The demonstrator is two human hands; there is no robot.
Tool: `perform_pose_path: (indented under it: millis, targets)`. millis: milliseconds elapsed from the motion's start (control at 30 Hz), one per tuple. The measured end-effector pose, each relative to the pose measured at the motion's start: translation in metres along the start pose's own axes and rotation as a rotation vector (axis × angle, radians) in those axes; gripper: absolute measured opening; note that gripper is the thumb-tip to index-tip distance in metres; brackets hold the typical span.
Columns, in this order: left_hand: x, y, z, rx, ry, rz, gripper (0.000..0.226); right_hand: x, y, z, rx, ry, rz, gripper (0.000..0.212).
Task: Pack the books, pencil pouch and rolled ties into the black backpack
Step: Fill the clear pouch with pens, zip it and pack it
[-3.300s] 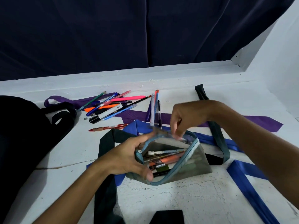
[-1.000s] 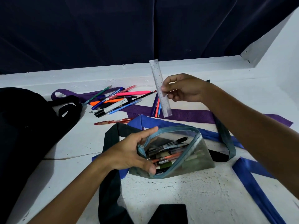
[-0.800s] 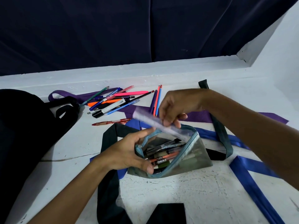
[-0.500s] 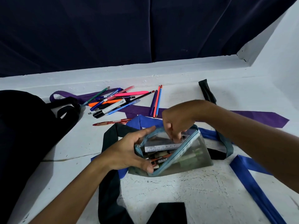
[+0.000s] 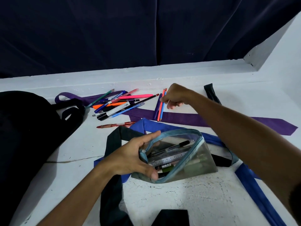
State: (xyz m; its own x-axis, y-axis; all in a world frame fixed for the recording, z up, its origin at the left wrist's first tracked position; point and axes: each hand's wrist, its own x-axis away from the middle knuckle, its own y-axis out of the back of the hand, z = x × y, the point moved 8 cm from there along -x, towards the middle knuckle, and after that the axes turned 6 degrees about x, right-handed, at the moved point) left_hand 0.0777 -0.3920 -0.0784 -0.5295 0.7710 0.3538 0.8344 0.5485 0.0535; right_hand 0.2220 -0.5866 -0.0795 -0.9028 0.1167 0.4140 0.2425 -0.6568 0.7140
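Close to me, my left hand holds the pencil pouch by its left end, thumb under the near edge and fingers along the far edge, so the mouth stays wide open. The pouch sits on the white surface, on top of a blue tie and a dark green tie. Inside it I see a ruler and some pens.

A bit farther off, the black backpack lies on my left, well apart from the pouch.

Farther still, my right hand reaches past the pouch to three pencils lying side by side across a purple tie. My fingers are curled and my fingertips touch the pencils near their far ends. I cannot tell if my grip has closed on them. To their left lies a heap of pens.
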Motion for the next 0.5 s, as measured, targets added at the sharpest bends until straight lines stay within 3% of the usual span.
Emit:
perform_pose_path:
  millis: [167, 300, 500]
  targets:
    - [0.001, -0.001, 0.001, 0.019, 0.010, 0.002, 0.113, -0.020, -0.012, -0.007, -0.004, -0.055, -0.038, 0.042]
    - [-0.001, 0.000, 0.003, 0.016, 0.007, -0.003, 0.114, -0.023, -0.017, -0.007, -0.044, -0.094, 0.059, 0.045]
    - [-0.001, -0.001, 0.004, 0.019, 0.019, 0.016, 0.119, -0.028, -0.021, -0.016, -0.161, -0.168, 0.148, 0.033]
